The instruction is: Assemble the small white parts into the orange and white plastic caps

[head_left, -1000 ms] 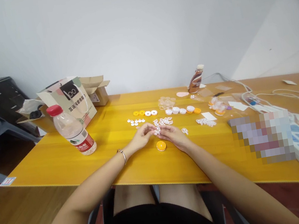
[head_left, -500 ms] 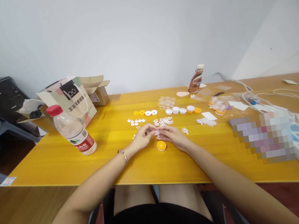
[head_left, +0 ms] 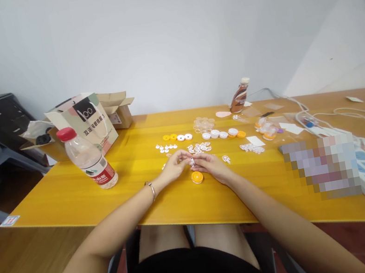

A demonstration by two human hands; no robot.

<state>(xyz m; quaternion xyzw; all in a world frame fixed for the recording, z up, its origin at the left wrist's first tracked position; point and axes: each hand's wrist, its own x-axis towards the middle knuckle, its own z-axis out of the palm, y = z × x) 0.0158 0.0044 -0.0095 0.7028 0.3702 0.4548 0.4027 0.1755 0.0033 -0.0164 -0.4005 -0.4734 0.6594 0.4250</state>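
Left hand [head_left: 174, 167] and right hand [head_left: 213, 167] meet at the fingertips in my feed, pinching a small white piece [head_left: 192, 162] between them; whether it is one part or several, I can't make out. As I judge it, an uneven pinch could let it slip and drop onto the orange-topped case [head_left: 197, 177], just on the body side of the fingertips. Fingers drifting forward could scatter the patterned white pieces [head_left: 199, 148] just beyond them, and a careless nudge might roll the white pegs [head_left: 166, 148] past the left hand. For room, I have bare tabletop [head_left: 176, 203] from the case back to its near edge, under the forearms. Leftward, the red-capped bottle [head_left: 91, 162] limits me; rightward, a loose cutout piece [head_left: 226, 159] lies near the right hand.
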